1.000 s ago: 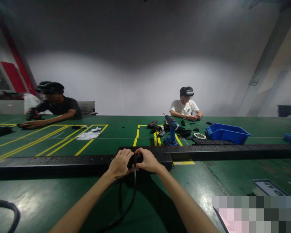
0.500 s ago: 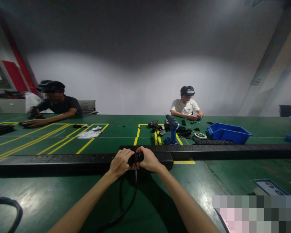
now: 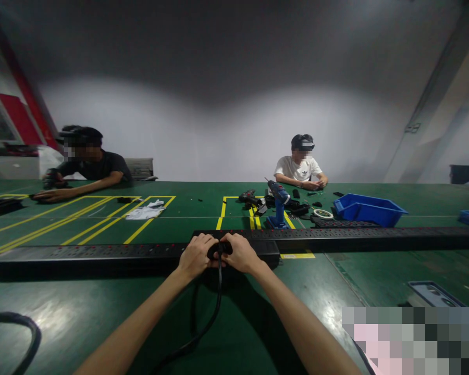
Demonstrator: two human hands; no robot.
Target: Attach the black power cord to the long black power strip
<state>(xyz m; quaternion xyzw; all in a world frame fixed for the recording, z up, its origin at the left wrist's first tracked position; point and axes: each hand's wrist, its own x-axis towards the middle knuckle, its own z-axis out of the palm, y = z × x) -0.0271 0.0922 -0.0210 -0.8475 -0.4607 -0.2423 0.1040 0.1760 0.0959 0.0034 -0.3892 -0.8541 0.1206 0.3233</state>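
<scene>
Plug (image 3: 220, 248) caught between two hands, and the cable (image 3: 219, 289) is the threat

Left hand (image 3: 196, 253) curled close round one side, fingers arched; right hand (image 3: 240, 251) hooked in from the other, thumb and fingers pinching. Both nearly closed on the plug, right at the front of the near strip (image 3: 101, 266); joined to it or merely held against it, no telling, the hands cover that. Now look at that cable! It hangs from the plug and bends away low and left: a tug there could, I'd judge, twist the plug askew. Trouble number two: those fingers crowd so tightly that one might get nipped, or hide a slip until too late. And mind the strip! No clamp shows on it, so a hard shove might slide it into the far strip (image 3: 375, 240) just behind, jarring both out of line.
</scene>
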